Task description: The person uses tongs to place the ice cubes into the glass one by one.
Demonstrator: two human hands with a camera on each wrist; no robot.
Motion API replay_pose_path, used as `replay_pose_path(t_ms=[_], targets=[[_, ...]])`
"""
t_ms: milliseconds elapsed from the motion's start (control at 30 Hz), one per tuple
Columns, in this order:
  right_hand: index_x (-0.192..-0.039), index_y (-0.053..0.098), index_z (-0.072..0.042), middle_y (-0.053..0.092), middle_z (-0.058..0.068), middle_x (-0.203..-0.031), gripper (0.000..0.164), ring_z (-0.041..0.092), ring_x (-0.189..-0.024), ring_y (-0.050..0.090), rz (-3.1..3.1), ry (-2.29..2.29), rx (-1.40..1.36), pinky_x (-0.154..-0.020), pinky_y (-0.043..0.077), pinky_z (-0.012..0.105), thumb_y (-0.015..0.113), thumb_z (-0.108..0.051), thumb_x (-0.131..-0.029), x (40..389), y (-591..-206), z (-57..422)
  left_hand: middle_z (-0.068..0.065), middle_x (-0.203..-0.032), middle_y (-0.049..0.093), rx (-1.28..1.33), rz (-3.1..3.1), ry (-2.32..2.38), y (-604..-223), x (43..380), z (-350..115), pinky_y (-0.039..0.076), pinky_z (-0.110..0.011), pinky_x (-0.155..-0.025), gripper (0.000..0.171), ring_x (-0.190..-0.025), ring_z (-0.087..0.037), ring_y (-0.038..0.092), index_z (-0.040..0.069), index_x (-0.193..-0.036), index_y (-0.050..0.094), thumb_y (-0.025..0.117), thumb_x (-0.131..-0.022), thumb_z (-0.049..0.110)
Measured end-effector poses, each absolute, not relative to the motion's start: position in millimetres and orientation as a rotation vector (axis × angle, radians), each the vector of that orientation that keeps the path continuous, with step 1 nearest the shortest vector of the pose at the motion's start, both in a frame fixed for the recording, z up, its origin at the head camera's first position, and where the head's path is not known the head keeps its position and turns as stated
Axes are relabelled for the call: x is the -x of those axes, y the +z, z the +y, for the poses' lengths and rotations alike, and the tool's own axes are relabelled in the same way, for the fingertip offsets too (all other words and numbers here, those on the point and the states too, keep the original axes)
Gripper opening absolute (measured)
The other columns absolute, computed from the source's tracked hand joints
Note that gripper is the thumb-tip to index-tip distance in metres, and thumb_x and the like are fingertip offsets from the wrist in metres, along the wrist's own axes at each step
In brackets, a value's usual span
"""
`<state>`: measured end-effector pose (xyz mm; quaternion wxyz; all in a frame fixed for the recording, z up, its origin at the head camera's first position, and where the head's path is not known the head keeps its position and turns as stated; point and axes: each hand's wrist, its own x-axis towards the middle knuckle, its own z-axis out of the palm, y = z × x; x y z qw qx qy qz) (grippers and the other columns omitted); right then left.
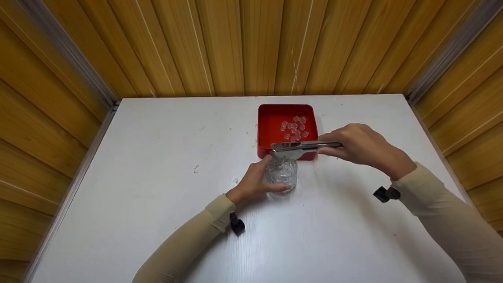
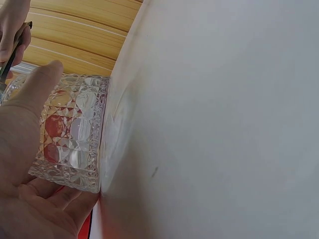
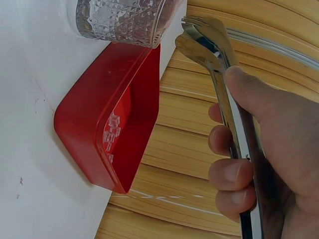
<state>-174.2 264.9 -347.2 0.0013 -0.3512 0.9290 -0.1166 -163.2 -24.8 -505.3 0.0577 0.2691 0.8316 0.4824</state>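
Note:
My left hand [image 1: 257, 181] holds a clear cut-glass tumbler [image 1: 282, 177] on the white table, thumb on the near side and fingers round the far side. In the left wrist view the patterned glass [image 2: 70, 129] stands with its base at the tabletop. My right hand [image 1: 359, 147] grips metal tongs [image 1: 306, 146], their tips over the rim of the glass. The right wrist view shows the tong tips [image 3: 207, 42] close together beside the mouth of the glass [image 3: 119, 20]. Behind the glass is a red square tray [image 1: 267, 118] with several clear cubes [image 1: 294, 127] inside.
The white table [image 1: 177, 149] reaches back to a wood-panelled wall [image 1: 220, 47], with more panels on both sides. The red tray's near wall lies right behind the glass, under the tongs. Small dark marks [image 1: 196, 169] dot the tabletop.

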Motion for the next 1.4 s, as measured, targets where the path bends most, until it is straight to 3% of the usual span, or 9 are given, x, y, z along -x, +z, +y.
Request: replay_pose_path(t_ms=[733, 1200, 1400], targets=[[-0.11, 0.08, -0.018, 0.074, -0.006, -0.084, 0.024, 0.007, -0.06, 0.053, 2.964, -0.347, 1.061, -0.053, 0.044, 0.028, 0.077, -0.035, -0.093, 180, -337, 264, -0.004, -0.128, 0.068, -0.843, 2.501, 1.503, -503, 163, -25, 0.05, -0.029, -0.101, 0.082, -0.112, -0.016, 0.064, 0.013, -0.142, 0.052, 0.093, -0.075, 0.038], [-0.104, 0.077, -0.019, 0.066, -0.005, -0.074, 0.015, 0.014, -0.061, 0.053, 3.011, -0.217, 0.939, -0.053, 0.044, 0.031, 0.076, -0.032, -0.095, 212, -325, 266, 0.0, -0.131, 0.066, -0.805, 2.458, 1.522, -504, 163, -24, 0.049, -0.031, -0.104, 0.085, -0.114, -0.015, 0.061, 0.018, -0.146, 0.049, 0.092, -0.076, 0.041], [-0.107, 0.078, -0.016, 0.068, -0.002, -0.075, 0.02, 0.017, -0.061, 0.054, 3.008, -0.155, 0.887, -0.053, 0.045, 0.031, 0.075, -0.032, -0.095, 226, -321, 262, -0.001, -0.13, 0.067, -0.818, 2.473, 1.507, -505, 163, -23, 0.049, -0.031, -0.103, 0.083, -0.113, -0.016, 0.061, 0.016, -0.145, 0.05, 0.092, -0.076, 0.04]])
